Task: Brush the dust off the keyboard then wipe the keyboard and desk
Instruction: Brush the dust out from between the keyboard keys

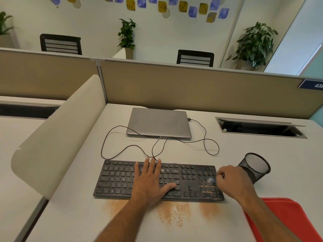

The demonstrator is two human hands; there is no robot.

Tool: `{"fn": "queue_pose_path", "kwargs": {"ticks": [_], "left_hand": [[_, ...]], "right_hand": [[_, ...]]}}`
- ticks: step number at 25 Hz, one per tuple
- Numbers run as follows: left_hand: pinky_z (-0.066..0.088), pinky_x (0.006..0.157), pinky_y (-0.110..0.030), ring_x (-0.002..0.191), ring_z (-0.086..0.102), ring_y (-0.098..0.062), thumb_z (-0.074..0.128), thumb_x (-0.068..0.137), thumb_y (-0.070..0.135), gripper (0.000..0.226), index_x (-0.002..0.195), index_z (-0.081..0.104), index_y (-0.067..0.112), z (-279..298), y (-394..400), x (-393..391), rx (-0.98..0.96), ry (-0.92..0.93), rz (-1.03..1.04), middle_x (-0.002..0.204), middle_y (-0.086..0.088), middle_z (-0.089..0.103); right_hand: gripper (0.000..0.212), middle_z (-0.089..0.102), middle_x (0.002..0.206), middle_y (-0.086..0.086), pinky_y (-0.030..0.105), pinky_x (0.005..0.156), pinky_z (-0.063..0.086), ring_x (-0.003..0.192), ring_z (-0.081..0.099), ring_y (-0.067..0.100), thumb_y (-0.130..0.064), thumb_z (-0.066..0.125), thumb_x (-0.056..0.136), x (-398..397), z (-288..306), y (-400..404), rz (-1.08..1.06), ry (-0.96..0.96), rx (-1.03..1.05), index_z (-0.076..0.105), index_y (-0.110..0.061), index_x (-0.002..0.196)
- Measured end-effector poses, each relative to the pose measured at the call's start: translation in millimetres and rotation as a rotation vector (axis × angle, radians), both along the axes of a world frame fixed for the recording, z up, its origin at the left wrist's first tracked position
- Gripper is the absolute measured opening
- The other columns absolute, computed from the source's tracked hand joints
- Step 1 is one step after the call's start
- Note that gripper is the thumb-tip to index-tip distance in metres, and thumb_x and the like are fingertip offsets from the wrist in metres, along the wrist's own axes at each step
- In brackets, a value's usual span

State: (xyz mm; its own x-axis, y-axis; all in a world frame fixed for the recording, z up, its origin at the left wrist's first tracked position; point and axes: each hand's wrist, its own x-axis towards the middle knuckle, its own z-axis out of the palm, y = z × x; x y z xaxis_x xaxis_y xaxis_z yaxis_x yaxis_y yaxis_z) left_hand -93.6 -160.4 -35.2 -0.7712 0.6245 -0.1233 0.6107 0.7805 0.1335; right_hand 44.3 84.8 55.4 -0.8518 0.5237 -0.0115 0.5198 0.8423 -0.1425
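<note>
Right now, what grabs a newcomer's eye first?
Orange-brown dust streaks the desk along the near edge of the black keyboard, with more caught in its right-end keys. The left hand lies flat on the keys; the right hand is curled by a tipped mesh pen cup.

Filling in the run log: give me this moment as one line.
stage: brushing | left hand: flat on keyboard | right hand: curled round brush, blurred, over number pad | dust: on desk | cloth: unused
</note>
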Motion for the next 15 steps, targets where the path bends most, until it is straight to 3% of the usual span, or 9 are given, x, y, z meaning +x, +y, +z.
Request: {"fn": "queue_pose_path", "kwargs": {"ticks": [3, 7, 9, 12, 15], "left_hand": [[-0.011, 0.12, -0.059, 0.151, -0.022, -0.024, -0.005, 0.073, 0.096, 0.112, 0.158, -0.014, 0.024, 0, 1, 0, -0.003, -0.002, 0.0, 0.168, -0.004, -0.012], [-0.011, 0.12, -0.06, 0.151, -0.022, -0.024, -0.004, 0.074, 0.096, 0.111, 0.158, -0.014, 0.024, 0, 0, 0, -0.015, 0.005, 0.0, 0.168, -0.004, -0.011], [-0.011, 0.12, -0.06, 0.151, -0.022, -0.024, -0.004, 0.074, 0.096, 0.111, 0.158, -0.014, 0.024, 1, 0, 0, -0.02, 0.007, 0.003, 0.168, -0.004, -0.011], [-0.012, 0.12, -0.059, 0.151, -0.022, -0.024, -0.005, 0.074, 0.096, 0.111, 0.158, -0.015, 0.024, 2, 1, 1, -0.016, 0.005, 0.002, 0.168, -0.004, -0.011], [-0.011, 0.12, -0.06, 0.151, -0.023, -0.024, -0.006, 0.073, 0.096, 0.111, 0.157, -0.017, 0.024, 2, 1, 0, -0.027, -0.002, 0.003, 0.167, -0.004, -0.012]], "right_hand": [[0.02, 0.068, 0.069, -0.01, 0.022, 0.054, 0.042, 0.061, 0.058, 0.007, -0.02, 0.052, 0.077, 4, 5, 4, -0.052, 0.082, -0.023, 0.07, -0.024, 0.07], [0.023, 0.067, 0.067, -0.015, 0.016, 0.055, 0.044, 0.06, 0.062, 0.003, -0.01, 0.057, 0.084, 4, 3, -8, 0.002, 0.21, -0.377, 0.075, -0.024, 0.079], [0.023, 0.068, 0.069, -0.014, 0.015, 0.053, 0.041, 0.058, 0.059, 0.003, -0.013, 0.056, 0.084, 8, -5, -5, -0.012, 0.126, -0.29, 0.075, -0.026, 0.082], [0.02, 0.068, 0.072, -0.01, 0.016, 0.048, 0.031, 0.057, 0.052, 0.005, -0.019, 0.053, 0.079, 14, -3, 10, -0.082, 0.048, -0.002, 0.072, -0.025, 0.077], [0.02, 0.069, 0.07, -0.01, 0.016, 0.051, 0.032, 0.059, 0.054, 0.007, -0.016, 0.053, 0.078, 17, 1, 19, -0.086, 0.09, -0.014, 0.07, -0.024, 0.071]]}}
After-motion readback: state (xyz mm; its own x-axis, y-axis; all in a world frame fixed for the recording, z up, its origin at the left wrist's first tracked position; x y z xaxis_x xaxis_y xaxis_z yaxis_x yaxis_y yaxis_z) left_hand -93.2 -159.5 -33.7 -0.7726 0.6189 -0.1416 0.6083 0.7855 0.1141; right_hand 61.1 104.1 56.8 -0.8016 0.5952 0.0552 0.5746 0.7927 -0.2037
